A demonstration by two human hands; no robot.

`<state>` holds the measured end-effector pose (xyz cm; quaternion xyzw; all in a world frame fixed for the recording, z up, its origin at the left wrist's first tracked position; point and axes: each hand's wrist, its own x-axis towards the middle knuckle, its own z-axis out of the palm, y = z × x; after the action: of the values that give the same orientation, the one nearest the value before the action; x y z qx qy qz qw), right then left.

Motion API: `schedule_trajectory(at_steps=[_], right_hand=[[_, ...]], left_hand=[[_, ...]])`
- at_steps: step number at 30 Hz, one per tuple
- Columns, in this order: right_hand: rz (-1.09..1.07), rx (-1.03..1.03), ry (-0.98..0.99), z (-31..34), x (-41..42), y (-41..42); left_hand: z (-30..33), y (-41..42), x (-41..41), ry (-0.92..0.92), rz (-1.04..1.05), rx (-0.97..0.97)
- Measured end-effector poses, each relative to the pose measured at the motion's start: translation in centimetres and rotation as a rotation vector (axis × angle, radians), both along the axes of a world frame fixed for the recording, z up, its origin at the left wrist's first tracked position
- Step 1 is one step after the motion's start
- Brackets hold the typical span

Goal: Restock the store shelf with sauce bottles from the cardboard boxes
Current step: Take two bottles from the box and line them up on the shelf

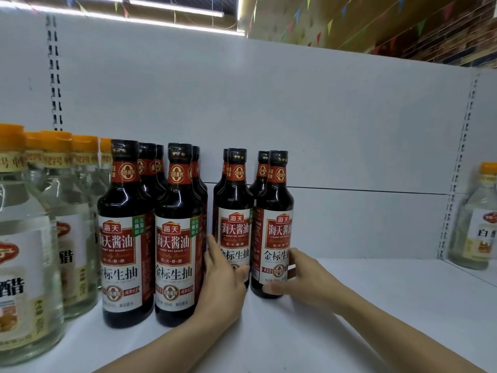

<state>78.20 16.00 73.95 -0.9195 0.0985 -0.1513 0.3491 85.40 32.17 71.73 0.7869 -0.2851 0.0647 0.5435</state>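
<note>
Both grips are held: left hand (223, 275) on one upright dark glass soy-sauce bottle (235, 211), right hand (301, 273) on its right-hand neighbour (274, 219), both standing forward of the wrists on the white shelf (376, 292).

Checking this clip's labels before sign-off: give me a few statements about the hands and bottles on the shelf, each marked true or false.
1. The left hand grips the third dark soy sauce bottle near its base. True.
2. The right hand rests flat on the shelf, away from any bottle. False: it holds the rightmost dark soy sauce bottle low down.
3. The clear bottles with orange caps stand left of the dark ones. True.
4. All dark bottles lie on their sides. False: they stand upright.
5. The shelf is packed with bottles right of the hands. False: only one clear bottle stands at the far right.
</note>
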Motion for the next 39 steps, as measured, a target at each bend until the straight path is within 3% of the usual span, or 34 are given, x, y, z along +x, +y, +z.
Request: schedule_trajectory(at_steps=[24,32,36,39], right_hand=[[-0.129,-0.05,-0.094,-1.6,0.9,1.4],[0.01,-0.011,-0.098,0.4,-1.0,1.6],[0.077,-0.023,-0.098,1.2,-3.1,1.3],[0.109,-0.127,-0.136,1.4,-4.9,1.1]], left_hand=[[0.4,-0.5,1.3,0.068,0.015,0.041],[0.8,-0.8,-0.7,0.056,0.165,-0.06],[1.4,-1.2,-1.9,0.004,0.289,-0.003],[2.5,-1.7,-2.8,0.084,0.34,0.036]])
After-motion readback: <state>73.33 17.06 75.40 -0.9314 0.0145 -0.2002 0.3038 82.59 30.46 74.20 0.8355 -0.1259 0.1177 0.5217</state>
